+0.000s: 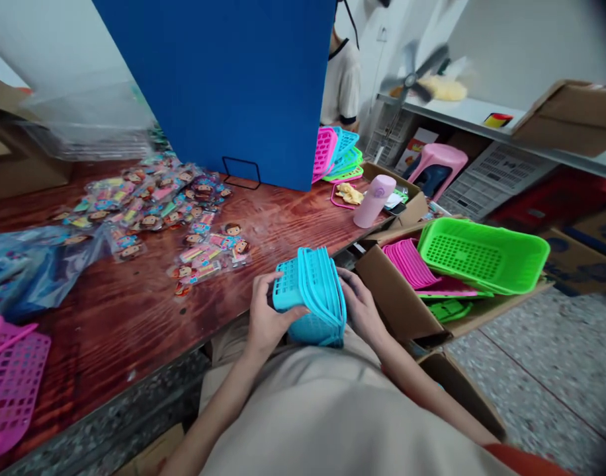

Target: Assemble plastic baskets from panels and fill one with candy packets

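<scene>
Nested blue plastic baskets (310, 297) lie on their side in front of my body, just off the table's front edge. My left hand (270, 311) grips the bottom end of the stack, thumb along the near side. At the rim end, my right hand (360, 301) presses its fingers against the outermost basket; its fingertips are partly hidden. To the left, on the reddish wooden table (218, 304), small clear packets (154, 198) with cartoon figures are heaped, and a few more packets (208, 254) lie closer to my left hand.
At my right stands a cardboard box (397, 297) holding a green basket (486, 254) and pink pieces (409, 263). A pink bottle (375, 201) stands on the table. A blue board (233, 86) rises behind, partly hiding a person (343, 86). A pink basket (15, 383) sits at left.
</scene>
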`<state>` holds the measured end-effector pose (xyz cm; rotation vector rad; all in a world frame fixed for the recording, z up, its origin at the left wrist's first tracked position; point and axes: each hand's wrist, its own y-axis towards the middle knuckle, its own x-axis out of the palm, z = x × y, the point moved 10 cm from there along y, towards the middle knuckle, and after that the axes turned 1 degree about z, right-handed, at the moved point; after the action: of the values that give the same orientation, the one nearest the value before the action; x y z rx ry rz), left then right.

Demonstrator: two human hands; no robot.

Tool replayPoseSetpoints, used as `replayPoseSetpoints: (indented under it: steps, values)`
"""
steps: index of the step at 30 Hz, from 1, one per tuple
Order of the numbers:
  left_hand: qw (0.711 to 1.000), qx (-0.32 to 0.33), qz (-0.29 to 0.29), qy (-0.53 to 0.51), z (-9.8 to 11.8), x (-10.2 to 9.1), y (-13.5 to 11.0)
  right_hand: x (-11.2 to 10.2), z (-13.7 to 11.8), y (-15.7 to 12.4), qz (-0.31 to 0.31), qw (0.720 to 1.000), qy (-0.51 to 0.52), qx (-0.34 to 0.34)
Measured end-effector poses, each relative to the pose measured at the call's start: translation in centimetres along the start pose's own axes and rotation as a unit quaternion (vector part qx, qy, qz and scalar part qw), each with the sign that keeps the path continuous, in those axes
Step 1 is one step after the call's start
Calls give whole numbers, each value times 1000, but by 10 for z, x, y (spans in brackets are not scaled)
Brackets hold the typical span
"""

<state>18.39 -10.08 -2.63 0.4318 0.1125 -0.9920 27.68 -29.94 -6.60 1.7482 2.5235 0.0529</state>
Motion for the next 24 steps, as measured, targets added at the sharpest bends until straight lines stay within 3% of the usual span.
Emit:
replayPoseSetpoints:
  steps: [3,7,13,24]
  values:
    - [1000,-10,-6,-3,-3,5,2,-3,-2,-20,-32,993,98,52]
    - [1000,-9,-1,7,-3,8,4,4,-17,-41,-94,993,74,13]
    - [995,50,24,78,15,6,9,3,-20,-42,-66,996,-46,-26]
    - [991,94,-17,98,34,23,6,-9,-24,-37,-48,998,-26,-34]
